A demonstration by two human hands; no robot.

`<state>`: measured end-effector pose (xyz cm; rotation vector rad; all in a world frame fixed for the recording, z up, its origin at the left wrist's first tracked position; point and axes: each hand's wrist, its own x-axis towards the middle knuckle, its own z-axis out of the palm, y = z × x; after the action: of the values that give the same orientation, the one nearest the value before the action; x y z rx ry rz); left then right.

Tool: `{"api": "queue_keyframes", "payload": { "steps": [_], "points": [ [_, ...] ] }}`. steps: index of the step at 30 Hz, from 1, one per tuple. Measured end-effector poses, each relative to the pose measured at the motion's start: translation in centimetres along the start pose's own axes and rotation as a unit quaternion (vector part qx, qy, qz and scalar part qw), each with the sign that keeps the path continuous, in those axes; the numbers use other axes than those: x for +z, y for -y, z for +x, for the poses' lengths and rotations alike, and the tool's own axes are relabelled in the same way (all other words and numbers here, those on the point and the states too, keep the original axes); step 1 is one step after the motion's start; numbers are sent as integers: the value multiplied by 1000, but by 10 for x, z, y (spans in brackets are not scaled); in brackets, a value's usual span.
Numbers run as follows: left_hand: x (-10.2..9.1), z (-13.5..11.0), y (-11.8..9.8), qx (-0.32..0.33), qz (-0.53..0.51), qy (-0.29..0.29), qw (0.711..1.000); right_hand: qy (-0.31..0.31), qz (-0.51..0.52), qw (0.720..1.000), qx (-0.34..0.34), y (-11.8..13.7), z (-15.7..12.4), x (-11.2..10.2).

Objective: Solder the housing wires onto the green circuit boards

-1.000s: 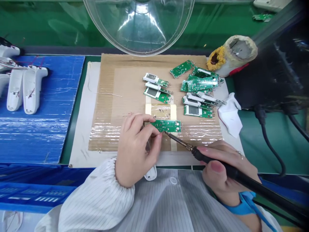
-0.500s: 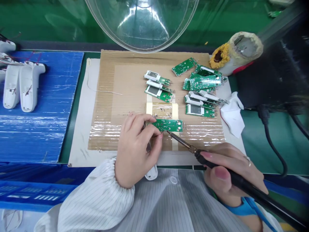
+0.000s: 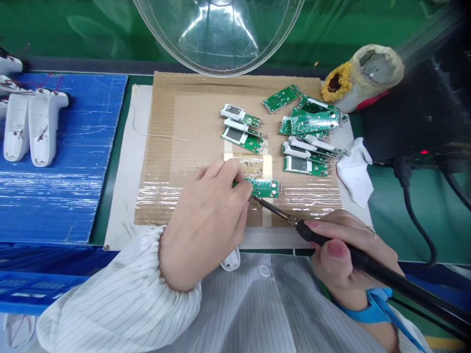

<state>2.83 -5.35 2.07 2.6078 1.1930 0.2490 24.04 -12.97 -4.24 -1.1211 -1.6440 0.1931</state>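
My left hand (image 3: 206, 220) is closed in a pinch on the left end of a small green circuit board (image 3: 265, 187) that lies on a taped cardboard mat (image 3: 176, 147). A black soldering iron (image 3: 353, 260) is gripped in my right hand (image 3: 342, 255), and its metal tip (image 3: 255, 199) touches the board's near edge beside my left fingers. A white plastic part (image 3: 230, 260) shows under my left wrist.
Several green boards with white displays (image 3: 243, 128) and a heap of more boards (image 3: 309, 137) lie at the back of the mat. A soldering stand with yellow sponge (image 3: 362, 73), a white cloth (image 3: 351, 169), black cables (image 3: 412, 196), white handheld housings (image 3: 29, 125) on blue sheet, and a clear dome (image 3: 219, 34) surround it.
My left hand has slid forward and to the right over the board, covering more of it. The iron's tip stays at the board's near edge.
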Motion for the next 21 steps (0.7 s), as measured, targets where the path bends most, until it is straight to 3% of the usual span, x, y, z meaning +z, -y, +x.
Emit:
{"api": "queue_keyframes", "payload": {
  "steps": [3, 10, 13, 17, 21],
  "points": [
    [-2, 2, -1, 0, 9, 8, 1000, -34, 8, 999, -36, -2, 0, 6],
    [0, 4, -1, -8, 7, 6, 1000, 90, -29, 994, 58, 12, -3, -23],
    [1, 3, 0, -6, -2, 1, 1000, 41, -20, 997, 56, 9, -3, -17],
    [2, 2, 0, -10, -8, -4, 1000, -81, -14, 996, -25, -2, 0, 5],
    [2, 1, -1, -8, 3, -8, 1000, -28, 2, 998, -48, -3, 0, 7]
  ]
}}
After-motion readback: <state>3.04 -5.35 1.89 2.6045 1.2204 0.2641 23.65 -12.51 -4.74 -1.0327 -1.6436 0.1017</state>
